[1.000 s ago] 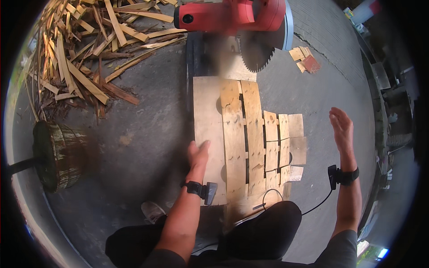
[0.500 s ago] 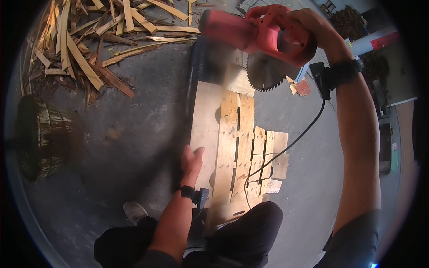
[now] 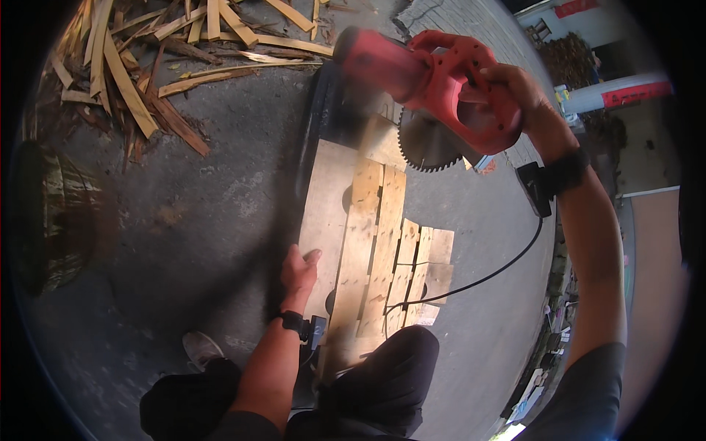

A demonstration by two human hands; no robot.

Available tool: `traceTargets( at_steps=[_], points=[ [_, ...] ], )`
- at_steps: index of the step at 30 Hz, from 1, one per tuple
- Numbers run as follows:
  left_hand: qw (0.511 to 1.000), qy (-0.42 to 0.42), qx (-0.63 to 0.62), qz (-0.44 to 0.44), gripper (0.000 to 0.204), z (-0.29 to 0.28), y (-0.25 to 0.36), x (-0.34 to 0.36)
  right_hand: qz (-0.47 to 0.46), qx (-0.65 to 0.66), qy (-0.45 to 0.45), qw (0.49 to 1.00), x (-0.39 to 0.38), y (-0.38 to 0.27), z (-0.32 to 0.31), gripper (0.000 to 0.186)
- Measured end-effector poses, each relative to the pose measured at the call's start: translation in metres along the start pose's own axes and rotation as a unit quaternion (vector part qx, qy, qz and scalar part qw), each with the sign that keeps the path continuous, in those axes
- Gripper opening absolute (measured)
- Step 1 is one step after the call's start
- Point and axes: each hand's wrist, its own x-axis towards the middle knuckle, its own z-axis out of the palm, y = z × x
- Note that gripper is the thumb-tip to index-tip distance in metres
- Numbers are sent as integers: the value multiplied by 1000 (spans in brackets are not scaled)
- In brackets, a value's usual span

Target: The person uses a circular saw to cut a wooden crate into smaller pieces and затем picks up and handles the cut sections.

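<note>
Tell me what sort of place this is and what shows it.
Probably a woodworking area or workshop yard: the right hand grips a red saw with a round toothed blade, slatted wooden boards lie below, and scrap wood is heaped nearby.

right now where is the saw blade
In the head view, the saw blade shows above and right of centre, beneath the red saw body, near the far end of the wooden boards.

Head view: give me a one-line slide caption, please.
Right hand grips a red circular saw while the left hand rests on the edge of a pale wooden board.
</note>
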Motion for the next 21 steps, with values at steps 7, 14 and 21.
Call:
traceTargets(
  at_steps=[7, 14, 21],
  points=[
    [1000, -9, 12, -6, 44, -3, 1, 0, 8, 40, -63, 997, 9, 4, -2, 32],
    [999, -24, 14, -23, 44, -4, 2, 0, -58, -16, -26, 998, -6, 4, 14, 35],
    [999, -39, 12, 14, 42, -1, 27, 14, -51, -44, -46, 997, 9, -13, -11, 27]
  ],
)
